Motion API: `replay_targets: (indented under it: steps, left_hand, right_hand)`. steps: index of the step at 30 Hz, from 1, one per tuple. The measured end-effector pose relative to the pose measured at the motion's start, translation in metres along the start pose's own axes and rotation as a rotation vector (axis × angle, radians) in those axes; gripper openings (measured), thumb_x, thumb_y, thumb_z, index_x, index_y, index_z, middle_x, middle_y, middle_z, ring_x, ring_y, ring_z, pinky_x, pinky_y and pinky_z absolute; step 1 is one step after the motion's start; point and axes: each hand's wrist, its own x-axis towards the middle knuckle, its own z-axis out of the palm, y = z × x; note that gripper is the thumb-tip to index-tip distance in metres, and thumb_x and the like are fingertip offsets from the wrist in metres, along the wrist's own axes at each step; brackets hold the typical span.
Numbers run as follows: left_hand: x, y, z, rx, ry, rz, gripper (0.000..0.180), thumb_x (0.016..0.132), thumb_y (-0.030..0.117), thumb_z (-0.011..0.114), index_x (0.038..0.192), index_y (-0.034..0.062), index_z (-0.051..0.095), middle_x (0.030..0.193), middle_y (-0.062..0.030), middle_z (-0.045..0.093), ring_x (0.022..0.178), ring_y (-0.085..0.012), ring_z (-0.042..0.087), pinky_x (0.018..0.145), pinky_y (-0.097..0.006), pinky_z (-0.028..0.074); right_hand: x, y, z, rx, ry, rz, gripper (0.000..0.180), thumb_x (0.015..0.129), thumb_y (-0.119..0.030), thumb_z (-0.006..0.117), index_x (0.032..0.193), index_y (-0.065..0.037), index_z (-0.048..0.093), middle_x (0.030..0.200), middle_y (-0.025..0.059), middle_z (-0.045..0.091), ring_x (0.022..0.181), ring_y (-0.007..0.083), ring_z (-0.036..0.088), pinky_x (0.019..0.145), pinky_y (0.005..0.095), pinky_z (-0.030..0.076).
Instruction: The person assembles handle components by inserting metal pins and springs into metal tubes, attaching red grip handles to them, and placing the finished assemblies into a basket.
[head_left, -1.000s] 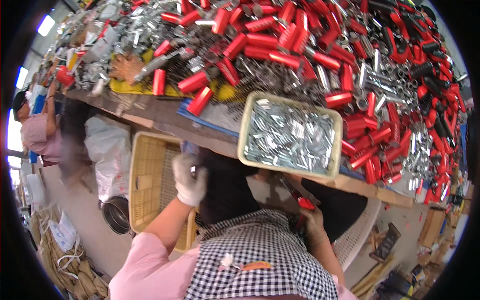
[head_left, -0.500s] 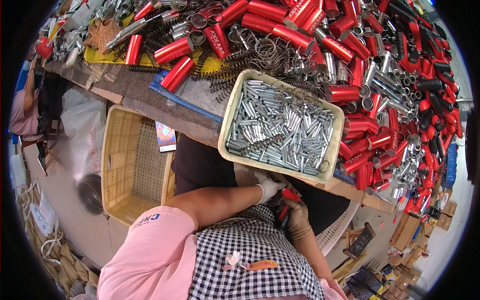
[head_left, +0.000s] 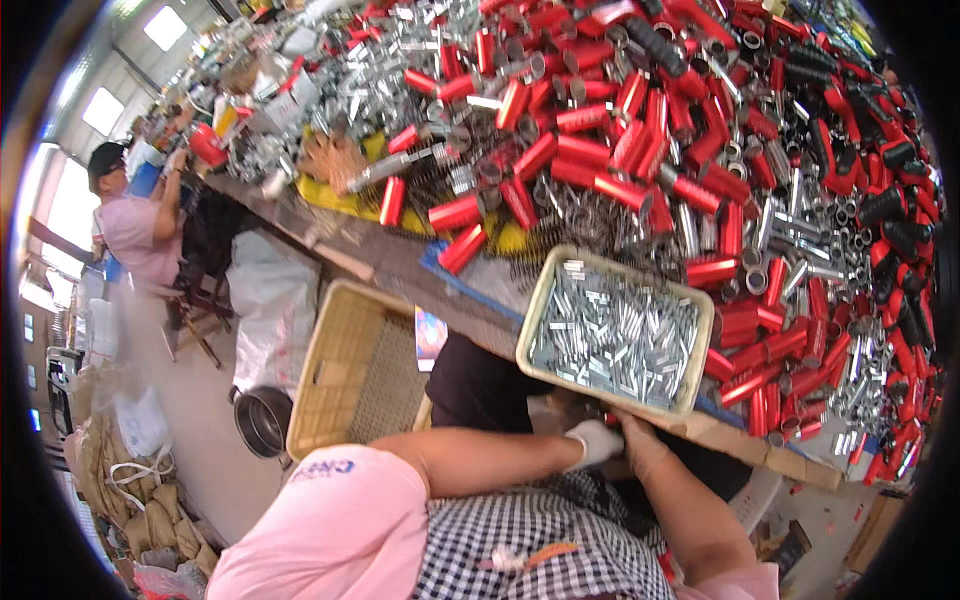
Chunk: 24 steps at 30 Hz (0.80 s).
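Note:
My left hand (head_left: 596, 441), in a white glove, and my bare right hand (head_left: 641, 447) meet just below the table's front edge (head_left: 400, 265). They sit under a beige tray (head_left: 534, 310) filled with small silver metal pins. The fingers of both hands are curled close together, and whatever lies between them is hidden. Beyond the tray the table is heaped with red metal tubes (head_left: 600, 150), silver sleeves (head_left: 800, 235), springs and black grips (head_left: 880, 205). My lap is covered by a checked apron (head_left: 540, 540).
A yellow woven basket (head_left: 345, 375) stands on the floor to my left, with a metal pot (head_left: 262, 420) and white sacks (head_left: 262, 300) beside it. Another person in a pink shirt (head_left: 132, 225) sits at the table's far left end.
My left hand dropped from beside the yellow basket and crossed right to join my right hand under the tray. The view has swung and tilted.

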Motion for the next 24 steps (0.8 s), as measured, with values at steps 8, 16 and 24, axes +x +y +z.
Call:
replay_targets:
  steps: [8, 16, 24]
  left_hand:
    - [-0.024, 0.006, -0.016, 0.128, 0.202, -0.016, 0.02, 0.083, 0.017, 0.064, 0.098, 0.0057, 0.067, 0.1, -0.0138, 0.068, 0.079, -0.023, 0.067, 0.067, -0.034, 0.052]
    - [-0.066, 0.038, -0.009, 0.047, 0.09, 0.121, 0.021, 0.085, 0.023, 0.064, 0.103, 0.0117, 0.068, 0.093, -0.0114, 0.069, 0.078, -0.0235, 0.066, 0.071, -0.035, 0.051]
    - [-0.065, 0.016, -0.035, -1.844, -0.49, 0.081, 0.065, 0.092, 0.062, 0.048, 0.13, 0.0095, 0.054, 0.122, -0.0138, 0.063, 0.108, -0.0363, 0.058, 0.1, -0.047, 0.044]
  right_hand:
    - [-0.057, 0.041, -0.042, 0.092, 0.041, 0.27, 0.05, 0.085, -0.031, 0.065, 0.118, 0.006, 0.062, 0.114, 0.0181, 0.066, 0.101, 0.0265, 0.061, 0.09, 0.0368, 0.046]
    - [-0.077, 0.006, -0.038, 0.052, -0.125, 0.523, 0.049, 0.085, -0.031, 0.064, 0.119, 0.005, 0.062, 0.113, 0.0173, 0.066, 0.1, 0.0256, 0.061, 0.089, 0.0365, 0.046]
    - [-0.182, -0.101, -0.145, -0.869, -0.43, -0.527, 0.068, 0.072, -0.024, 0.075, 0.136, -0.012, 0.054, 0.094, 0.0228, 0.068, 0.085, 0.0339, 0.068, 0.078, 0.0432, 0.055]
